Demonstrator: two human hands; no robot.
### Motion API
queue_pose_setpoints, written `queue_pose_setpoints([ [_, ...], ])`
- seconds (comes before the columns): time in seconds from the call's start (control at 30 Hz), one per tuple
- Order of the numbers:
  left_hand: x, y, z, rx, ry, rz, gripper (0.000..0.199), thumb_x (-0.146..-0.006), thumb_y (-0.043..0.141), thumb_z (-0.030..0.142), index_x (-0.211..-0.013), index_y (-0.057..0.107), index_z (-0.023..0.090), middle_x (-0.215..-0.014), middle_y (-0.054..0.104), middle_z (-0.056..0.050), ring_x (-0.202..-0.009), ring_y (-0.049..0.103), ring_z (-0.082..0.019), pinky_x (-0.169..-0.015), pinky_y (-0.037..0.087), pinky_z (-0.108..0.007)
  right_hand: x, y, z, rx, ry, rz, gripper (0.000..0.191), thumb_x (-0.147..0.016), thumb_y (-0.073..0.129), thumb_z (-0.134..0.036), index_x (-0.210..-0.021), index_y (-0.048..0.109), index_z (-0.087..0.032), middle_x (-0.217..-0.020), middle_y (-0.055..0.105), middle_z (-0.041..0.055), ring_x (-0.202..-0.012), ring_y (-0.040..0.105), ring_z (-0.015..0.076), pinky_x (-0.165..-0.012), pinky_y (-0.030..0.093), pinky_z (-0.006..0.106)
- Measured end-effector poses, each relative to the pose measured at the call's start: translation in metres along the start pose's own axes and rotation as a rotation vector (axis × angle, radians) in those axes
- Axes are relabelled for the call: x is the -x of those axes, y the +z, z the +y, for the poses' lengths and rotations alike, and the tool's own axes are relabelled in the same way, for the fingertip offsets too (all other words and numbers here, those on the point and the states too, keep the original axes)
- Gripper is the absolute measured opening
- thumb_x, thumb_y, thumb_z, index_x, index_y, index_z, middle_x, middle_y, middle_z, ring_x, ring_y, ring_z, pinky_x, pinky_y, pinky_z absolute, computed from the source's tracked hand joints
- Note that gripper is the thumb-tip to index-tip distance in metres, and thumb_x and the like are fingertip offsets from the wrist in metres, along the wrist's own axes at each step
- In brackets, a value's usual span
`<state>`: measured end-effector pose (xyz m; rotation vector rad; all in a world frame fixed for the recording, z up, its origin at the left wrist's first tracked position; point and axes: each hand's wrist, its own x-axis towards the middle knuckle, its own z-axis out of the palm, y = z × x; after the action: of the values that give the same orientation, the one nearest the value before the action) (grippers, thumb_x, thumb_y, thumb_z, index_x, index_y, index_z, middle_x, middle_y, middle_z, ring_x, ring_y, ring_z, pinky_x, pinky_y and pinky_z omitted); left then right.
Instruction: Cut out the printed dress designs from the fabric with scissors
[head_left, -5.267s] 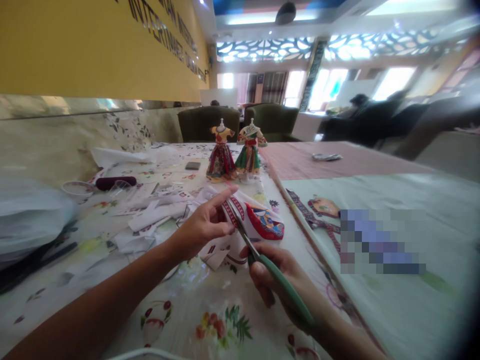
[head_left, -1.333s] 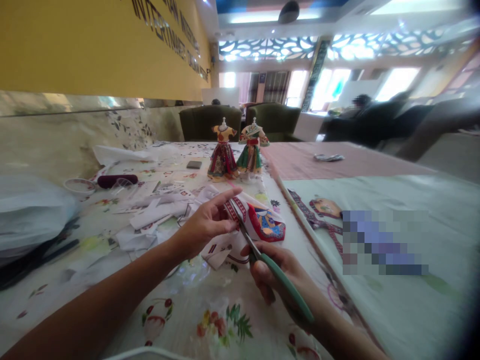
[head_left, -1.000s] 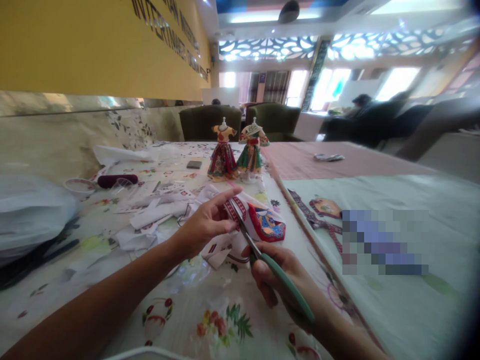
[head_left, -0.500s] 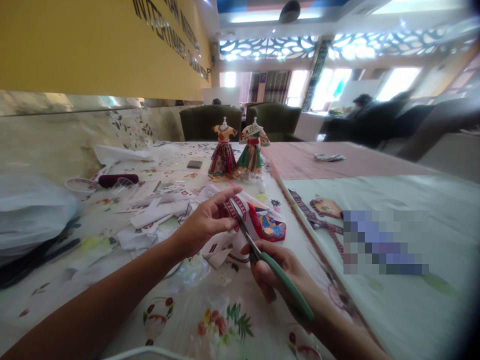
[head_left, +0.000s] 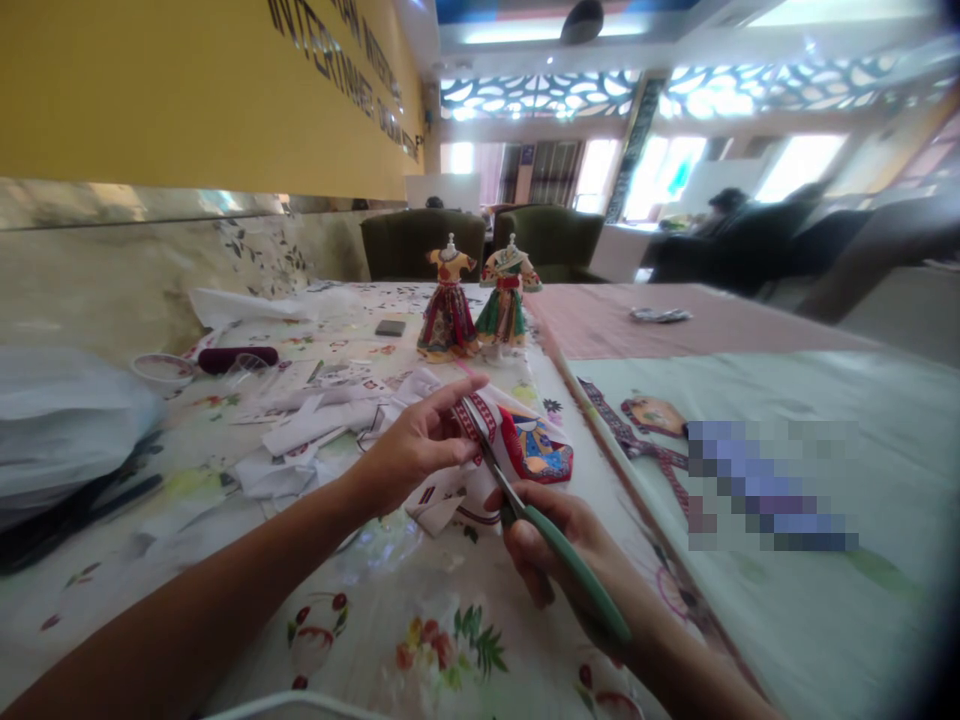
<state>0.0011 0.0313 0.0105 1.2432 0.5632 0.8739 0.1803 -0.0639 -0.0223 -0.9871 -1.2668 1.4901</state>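
Note:
My left hand (head_left: 420, 440) pinches a piece of white fabric printed with a red patterned band (head_left: 474, 410). Green-handled scissors (head_left: 559, 550) are gripped in my right hand (head_left: 559, 540), their blades lying against the red band just beside my left fingertips. Whether the blades are parted is hard to make out. Right of the blades, the same white piece seems to carry a red, blue and yellow printed motif (head_left: 540, 448). White printed scraps (head_left: 439, 502) lie under and beside my hands.
Two small dress forms in a maroon skirt (head_left: 450, 315) and a green skirt (head_left: 506, 305) stand farther back. Paper-like cut-offs (head_left: 307, 425) spread leftward, near a white plastic bag (head_left: 67, 420). Cut patterned strips (head_left: 637, 440) lie on the pale cloth at right.
The scissor blades and the red band have shifted very slightly against each other near my left fingertips. Both hands keep almost the same place and grip.

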Motion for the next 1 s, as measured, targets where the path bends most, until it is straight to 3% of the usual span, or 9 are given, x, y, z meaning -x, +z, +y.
queue_pose_setpoints([
  [0.37, -0.0003, -0.0003, -0.0007, 0.001, 0.008, 0.001, 0.079, -0.069, 0.079, 0.013, -0.144, 0.054, 0.020, -0.105, 0.074, -0.007, -0.092, 0.064, -0.018, -0.082, 0.046, -0.029, 0.0007, -0.0003, -0.0006, -0.004, 0.035, 0.001, 0.055, -0.075, 0.076, -0.066, -0.091, 0.063, -0.015, -0.052, 0.043, -0.0094, -0.038, 0.035, 0.0051, -0.037, 0.029, 0.018],
  [0.63, -0.0005, -0.0019, -0.0005, -0.055, 0.014, 0.036, 0.074, -0.073, 0.074, 0.014, -0.144, 0.054, 0.020, -0.103, 0.073, -0.007, -0.089, 0.064, -0.017, -0.080, 0.046, -0.029, 0.0025, -0.0002, 0.0006, 0.013, 0.030, 0.013, 0.055, -0.076, 0.075, -0.066, -0.091, 0.064, -0.015, -0.051, 0.044, -0.0089, -0.039, 0.038, 0.0056, -0.038, 0.031, 0.018],
  [1.0, 0.0006, -0.0003, 0.0014, -0.031, 0.014, -0.001, 0.077, -0.070, 0.078, 0.014, -0.144, 0.054, 0.020, -0.100, 0.073, -0.006, -0.088, 0.063, -0.016, -0.078, 0.045, -0.027, 0.0014, -0.0003, -0.0030, 0.006, 0.021, 0.026, 0.060, -0.071, 0.077, -0.068, -0.096, 0.064, -0.015, -0.054, 0.045, -0.0083, -0.041, 0.037, 0.0066, -0.040, 0.034, 0.020],
])
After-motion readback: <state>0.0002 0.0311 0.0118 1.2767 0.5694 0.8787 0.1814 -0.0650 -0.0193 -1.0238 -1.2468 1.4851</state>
